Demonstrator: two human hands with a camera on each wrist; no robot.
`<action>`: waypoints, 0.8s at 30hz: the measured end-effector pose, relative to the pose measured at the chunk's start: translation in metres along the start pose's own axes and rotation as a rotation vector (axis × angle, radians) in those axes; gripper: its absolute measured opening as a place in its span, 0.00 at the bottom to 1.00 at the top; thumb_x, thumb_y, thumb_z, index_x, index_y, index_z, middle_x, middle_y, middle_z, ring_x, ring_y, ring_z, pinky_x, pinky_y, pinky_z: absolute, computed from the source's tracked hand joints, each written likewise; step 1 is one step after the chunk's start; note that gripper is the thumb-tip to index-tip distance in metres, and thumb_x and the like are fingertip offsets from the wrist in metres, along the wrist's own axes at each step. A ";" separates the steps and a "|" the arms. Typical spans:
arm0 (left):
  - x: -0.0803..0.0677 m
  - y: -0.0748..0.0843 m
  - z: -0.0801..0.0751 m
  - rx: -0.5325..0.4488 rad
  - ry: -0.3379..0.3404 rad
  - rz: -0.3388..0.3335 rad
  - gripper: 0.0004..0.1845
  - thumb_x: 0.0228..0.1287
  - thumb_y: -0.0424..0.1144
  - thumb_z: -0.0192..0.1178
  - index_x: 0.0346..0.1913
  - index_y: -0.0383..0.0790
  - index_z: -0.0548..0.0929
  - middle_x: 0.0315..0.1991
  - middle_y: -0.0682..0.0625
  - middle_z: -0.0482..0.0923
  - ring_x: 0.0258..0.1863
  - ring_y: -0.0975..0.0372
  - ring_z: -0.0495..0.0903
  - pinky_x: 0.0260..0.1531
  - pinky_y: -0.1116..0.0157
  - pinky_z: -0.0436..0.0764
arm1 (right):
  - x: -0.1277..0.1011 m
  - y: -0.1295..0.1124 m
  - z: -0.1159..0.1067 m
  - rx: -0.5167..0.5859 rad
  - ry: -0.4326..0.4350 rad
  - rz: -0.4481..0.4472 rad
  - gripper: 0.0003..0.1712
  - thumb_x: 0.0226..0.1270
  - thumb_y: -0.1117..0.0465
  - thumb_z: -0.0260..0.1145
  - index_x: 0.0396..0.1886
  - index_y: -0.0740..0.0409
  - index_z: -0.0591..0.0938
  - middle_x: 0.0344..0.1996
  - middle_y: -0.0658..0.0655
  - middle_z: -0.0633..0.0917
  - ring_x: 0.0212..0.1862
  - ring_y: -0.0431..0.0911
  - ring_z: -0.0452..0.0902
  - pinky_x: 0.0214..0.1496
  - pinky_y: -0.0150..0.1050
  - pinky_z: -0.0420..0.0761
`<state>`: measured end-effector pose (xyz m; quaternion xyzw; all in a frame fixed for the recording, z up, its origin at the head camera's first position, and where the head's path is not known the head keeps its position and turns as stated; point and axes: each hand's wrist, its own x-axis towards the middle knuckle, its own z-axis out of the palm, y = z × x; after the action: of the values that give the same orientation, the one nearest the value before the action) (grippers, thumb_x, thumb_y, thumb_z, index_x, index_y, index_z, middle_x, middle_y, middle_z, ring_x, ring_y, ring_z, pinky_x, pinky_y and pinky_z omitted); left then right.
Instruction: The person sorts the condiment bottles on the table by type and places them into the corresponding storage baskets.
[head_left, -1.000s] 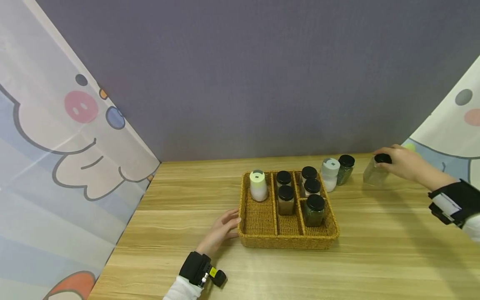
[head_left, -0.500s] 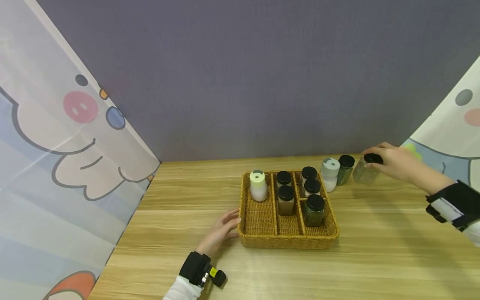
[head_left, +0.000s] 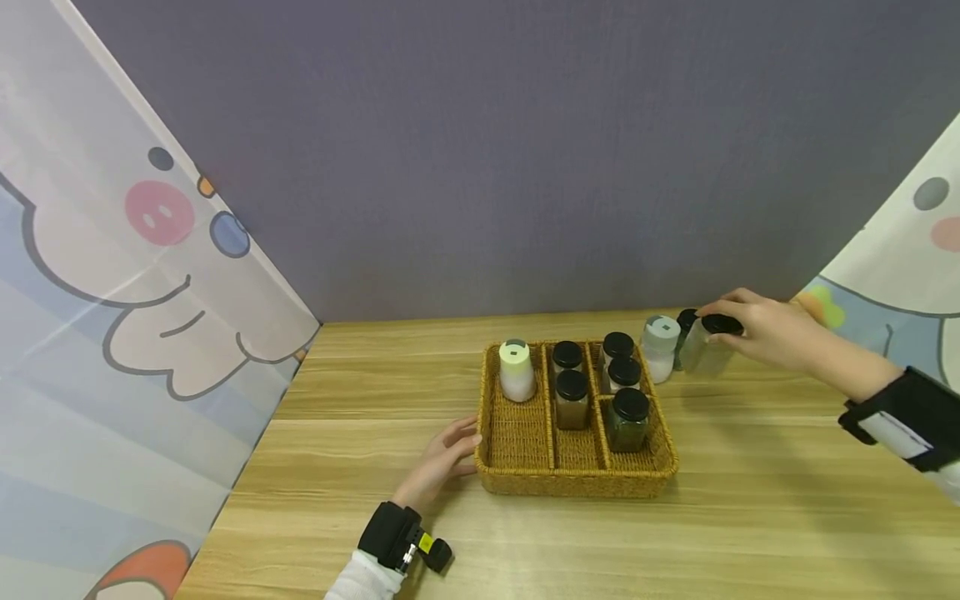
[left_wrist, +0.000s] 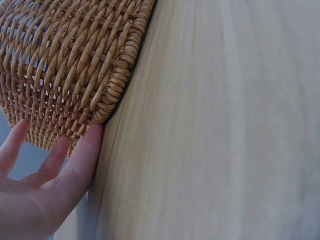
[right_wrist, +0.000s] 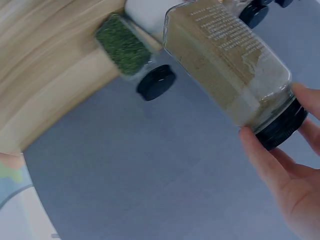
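Observation:
My right hand (head_left: pixel 765 329) pinches a spice jar (right_wrist: pixel 225 65) near its black lid, between thumb and fingers. The jar is clear, with a light brown powder inside and printed text on one face. In the head view it overlaps a jar of green herbs (right_wrist: pixel 122 45) standing at the back. Fingers of my left hand (head_left: pixel 442 458) rest against the left wall of a divided wicker basket (head_left: pixel 577 483), straight and spread in the left wrist view. Inside the basket stand a shaker with a pale yellow-green cap (head_left: pixel 516 371) and several black-lidded jars (head_left: pixel 572 400).
Just beyond the basket's right back corner stands a white-capped shaker (head_left: pixel 661 350), close to the herb jar. A grey wall (head_left: pixel 480 167) rises behind the wooden table (head_left: pixel 360 392). Cartoon-printed curtains (head_left: pixel 90 250) hang at both sides.
My right hand has carried the powder jar leftward, closer to the herb jar and the white-capped shaker. My left hand and the basket have stayed where they were.

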<state>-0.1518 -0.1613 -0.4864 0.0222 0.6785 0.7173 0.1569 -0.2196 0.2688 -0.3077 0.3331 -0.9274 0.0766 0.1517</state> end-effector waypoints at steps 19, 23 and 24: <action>-0.001 0.001 0.000 0.000 -0.004 0.009 0.34 0.60 0.46 0.55 0.64 0.34 0.57 0.61 0.33 0.57 0.54 0.49 0.68 0.46 0.57 0.76 | 0.014 -0.039 -0.009 0.002 0.148 -0.253 0.25 0.36 0.71 0.72 0.41 0.62 0.79 0.35 0.60 0.75 0.24 0.41 0.71 0.18 0.31 0.71; -0.002 0.002 0.000 -0.003 -0.006 0.010 0.34 0.59 0.46 0.56 0.64 0.34 0.57 0.61 0.33 0.57 0.53 0.49 0.69 0.46 0.57 0.76 | 0.016 -0.045 -0.010 0.003 0.153 -0.283 0.23 0.38 0.70 0.72 0.41 0.62 0.79 0.35 0.60 0.75 0.24 0.40 0.71 0.18 0.30 0.71; -0.001 0.001 0.000 -0.002 -0.007 0.009 0.34 0.59 0.46 0.56 0.64 0.34 0.57 0.61 0.33 0.57 0.54 0.49 0.68 0.46 0.57 0.76 | 0.017 -0.047 -0.010 0.002 0.154 -0.290 0.22 0.40 0.69 0.72 0.41 0.62 0.79 0.35 0.60 0.75 0.24 0.40 0.71 0.18 0.30 0.71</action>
<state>-0.1507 -0.1615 -0.4847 0.0273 0.6770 0.7187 0.1561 -0.1999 0.2253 -0.2907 0.4569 -0.8551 0.0803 0.2316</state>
